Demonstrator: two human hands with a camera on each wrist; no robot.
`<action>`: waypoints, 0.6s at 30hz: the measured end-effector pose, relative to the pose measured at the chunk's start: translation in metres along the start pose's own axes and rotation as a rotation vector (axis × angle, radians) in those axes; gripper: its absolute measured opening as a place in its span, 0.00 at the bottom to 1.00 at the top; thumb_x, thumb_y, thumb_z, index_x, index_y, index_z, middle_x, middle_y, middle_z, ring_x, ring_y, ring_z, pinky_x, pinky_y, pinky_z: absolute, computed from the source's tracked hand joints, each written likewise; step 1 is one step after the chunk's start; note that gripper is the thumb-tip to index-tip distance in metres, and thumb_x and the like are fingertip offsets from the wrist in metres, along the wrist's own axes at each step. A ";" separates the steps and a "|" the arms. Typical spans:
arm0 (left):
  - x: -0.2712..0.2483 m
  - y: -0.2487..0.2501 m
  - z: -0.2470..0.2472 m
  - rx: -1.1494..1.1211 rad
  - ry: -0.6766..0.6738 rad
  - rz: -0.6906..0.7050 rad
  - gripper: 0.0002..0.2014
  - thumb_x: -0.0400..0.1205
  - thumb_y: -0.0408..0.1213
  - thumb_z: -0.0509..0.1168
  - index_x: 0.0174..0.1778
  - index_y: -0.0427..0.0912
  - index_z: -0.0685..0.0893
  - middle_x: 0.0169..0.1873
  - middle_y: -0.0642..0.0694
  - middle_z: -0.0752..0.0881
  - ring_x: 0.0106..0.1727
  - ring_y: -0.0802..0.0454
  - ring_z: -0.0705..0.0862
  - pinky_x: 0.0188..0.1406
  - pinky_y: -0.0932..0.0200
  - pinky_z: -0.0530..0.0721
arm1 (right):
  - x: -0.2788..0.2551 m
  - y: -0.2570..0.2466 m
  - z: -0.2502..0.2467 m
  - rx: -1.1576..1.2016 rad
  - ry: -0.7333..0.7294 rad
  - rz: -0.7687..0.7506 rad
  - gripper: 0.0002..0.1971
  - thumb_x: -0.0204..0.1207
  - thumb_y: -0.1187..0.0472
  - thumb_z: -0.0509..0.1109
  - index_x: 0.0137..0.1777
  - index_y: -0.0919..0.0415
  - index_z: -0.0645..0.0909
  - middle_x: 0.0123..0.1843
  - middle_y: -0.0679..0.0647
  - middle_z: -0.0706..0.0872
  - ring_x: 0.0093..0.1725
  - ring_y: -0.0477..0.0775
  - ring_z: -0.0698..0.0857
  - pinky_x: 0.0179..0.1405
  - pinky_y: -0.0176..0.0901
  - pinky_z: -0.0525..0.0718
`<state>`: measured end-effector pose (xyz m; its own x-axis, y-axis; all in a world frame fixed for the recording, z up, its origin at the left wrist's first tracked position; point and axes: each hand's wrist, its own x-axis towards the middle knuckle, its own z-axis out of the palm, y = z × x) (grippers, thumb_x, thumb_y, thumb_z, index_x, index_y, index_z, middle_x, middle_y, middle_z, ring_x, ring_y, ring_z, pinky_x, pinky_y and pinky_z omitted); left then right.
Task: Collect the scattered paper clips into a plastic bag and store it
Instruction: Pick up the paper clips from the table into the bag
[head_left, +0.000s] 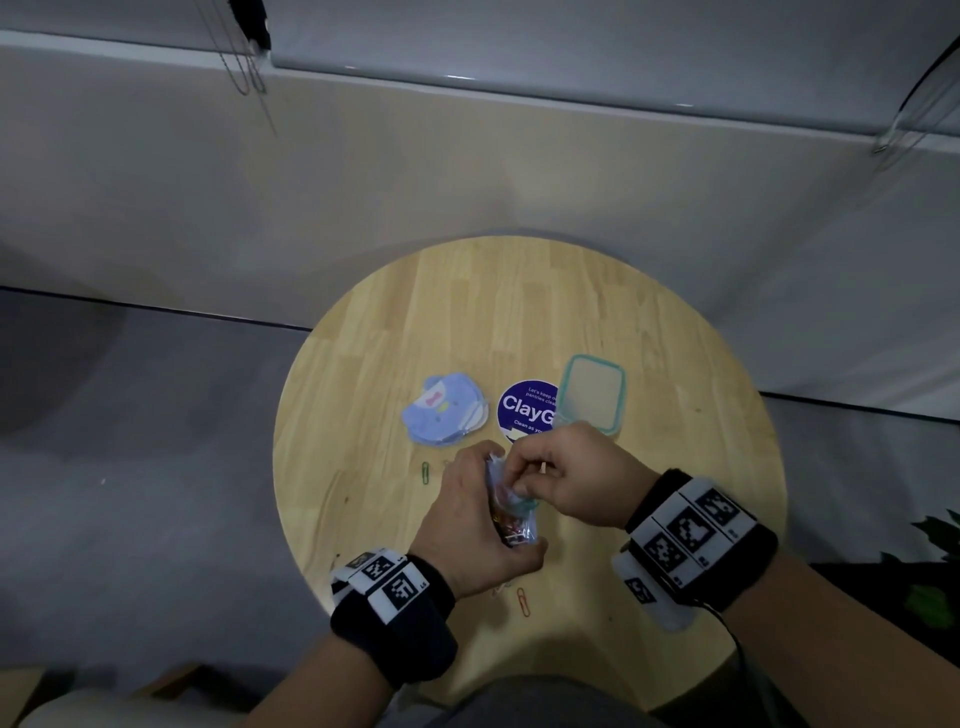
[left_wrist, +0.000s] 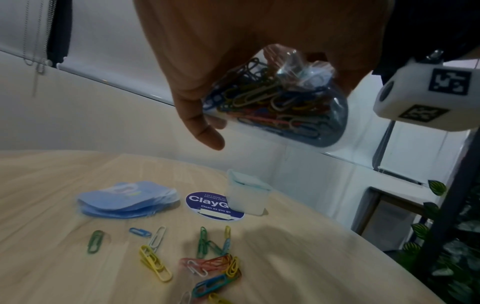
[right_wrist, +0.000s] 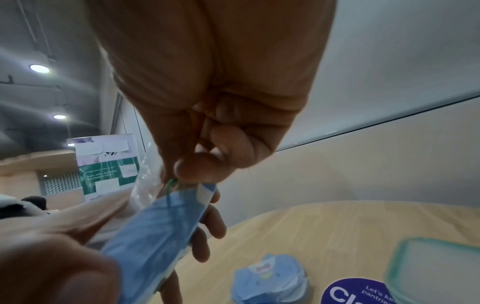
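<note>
My left hand (head_left: 467, 525) grips a small clear plastic bag (head_left: 511, 514) above the round wooden table (head_left: 675, 364). The left wrist view shows the bag (left_wrist: 280, 105) packed with several coloured paper clips. My right hand (head_left: 571, 473) is at the bag's mouth, and its thumb and fingers pinch a green paper clip (right_wrist: 170, 185) against the bag's blue-tinted top (right_wrist: 161, 226). Loose paper clips (left_wrist: 207, 263) lie scattered on the table under the hands. A green clip (head_left: 425, 472) lies to the left of them and an orange clip (head_left: 523, 601) near the front edge.
A clear box with a teal rim (head_left: 592, 392) stands at the back right. Beside it lies a round purple ClayGo sticker (head_left: 524, 410), and left of that a stack of blue cartoon cards (head_left: 447, 408). Green plants (left_wrist: 441, 246) stand off the table's right side.
</note>
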<state>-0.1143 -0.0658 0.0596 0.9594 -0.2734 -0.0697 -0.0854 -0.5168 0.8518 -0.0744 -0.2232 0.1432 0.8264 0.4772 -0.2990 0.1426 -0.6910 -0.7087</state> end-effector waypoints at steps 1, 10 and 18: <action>0.001 0.000 0.000 -0.015 0.017 -0.011 0.39 0.57 0.51 0.77 0.60 0.58 0.64 0.53 0.54 0.74 0.55 0.54 0.78 0.46 0.60 0.83 | -0.001 -0.003 -0.001 -0.003 0.000 0.001 0.05 0.72 0.64 0.71 0.44 0.55 0.87 0.36 0.44 0.88 0.33 0.35 0.80 0.36 0.29 0.75; 0.004 0.000 -0.007 0.026 -0.054 0.019 0.36 0.57 0.48 0.76 0.58 0.58 0.62 0.53 0.55 0.72 0.53 0.57 0.75 0.45 0.62 0.82 | -0.004 0.005 -0.004 -0.037 -0.095 0.013 0.11 0.70 0.71 0.69 0.46 0.56 0.88 0.37 0.42 0.88 0.31 0.30 0.80 0.34 0.20 0.72; 0.005 0.008 -0.001 -0.032 -0.085 0.034 0.37 0.59 0.48 0.76 0.57 0.67 0.61 0.55 0.54 0.72 0.54 0.57 0.78 0.44 0.65 0.82 | 0.001 0.007 0.004 0.093 0.139 0.053 0.07 0.64 0.66 0.76 0.39 0.54 0.83 0.33 0.50 0.89 0.31 0.42 0.84 0.34 0.40 0.84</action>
<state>-0.1098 -0.0702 0.0667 0.9296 -0.3591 -0.0828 -0.1080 -0.4804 0.8704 -0.0747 -0.2251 0.1352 0.8998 0.3568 -0.2509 0.0507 -0.6568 -0.7523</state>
